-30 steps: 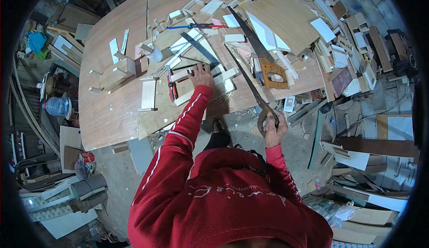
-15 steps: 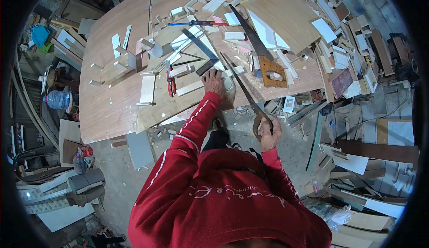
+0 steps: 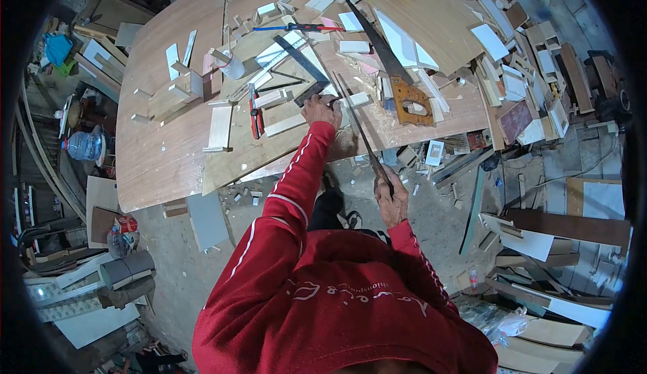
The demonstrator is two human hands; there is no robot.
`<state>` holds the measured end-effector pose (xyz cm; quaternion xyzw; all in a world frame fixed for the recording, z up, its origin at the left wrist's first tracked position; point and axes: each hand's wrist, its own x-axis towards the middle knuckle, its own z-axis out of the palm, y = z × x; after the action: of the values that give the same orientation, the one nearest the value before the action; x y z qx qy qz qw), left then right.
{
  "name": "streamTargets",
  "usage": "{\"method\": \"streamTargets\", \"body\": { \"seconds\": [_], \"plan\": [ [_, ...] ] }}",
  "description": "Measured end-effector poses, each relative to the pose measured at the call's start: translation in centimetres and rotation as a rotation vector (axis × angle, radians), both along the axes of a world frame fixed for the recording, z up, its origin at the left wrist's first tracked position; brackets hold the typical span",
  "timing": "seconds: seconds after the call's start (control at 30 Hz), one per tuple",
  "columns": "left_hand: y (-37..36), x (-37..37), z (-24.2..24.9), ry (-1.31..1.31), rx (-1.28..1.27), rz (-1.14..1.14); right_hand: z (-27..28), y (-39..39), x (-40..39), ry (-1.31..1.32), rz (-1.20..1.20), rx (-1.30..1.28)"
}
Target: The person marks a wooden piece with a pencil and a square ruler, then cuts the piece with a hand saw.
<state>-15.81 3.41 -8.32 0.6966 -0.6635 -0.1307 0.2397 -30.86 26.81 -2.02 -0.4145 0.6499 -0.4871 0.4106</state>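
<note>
Handsaw (image 3: 360,131) slants across the near edge of the workbench (image 3: 162,158), its handle clenched in the right hand (image 3: 391,199); left hand (image 3: 320,110) presses flat on a pale wood strip (image 3: 286,125) just left of the blade

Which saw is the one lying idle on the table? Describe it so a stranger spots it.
On the big wooden table, look right of the left hand. The idle saw lies flat among offcuts, its orange-brown handle free, while the other saw is gripped by the right hand.
</note>
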Motion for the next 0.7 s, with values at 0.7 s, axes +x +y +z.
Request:
{"method": "streamTargets", "body": {
  "seconds": [0.7],
  "plan": [
    [-0.6, -0.6, 1.6, 0.004, 0.124, 0.111, 1.7, 1.4, 0.9, 0.173, -0.096, -0.071]
  ]
}}
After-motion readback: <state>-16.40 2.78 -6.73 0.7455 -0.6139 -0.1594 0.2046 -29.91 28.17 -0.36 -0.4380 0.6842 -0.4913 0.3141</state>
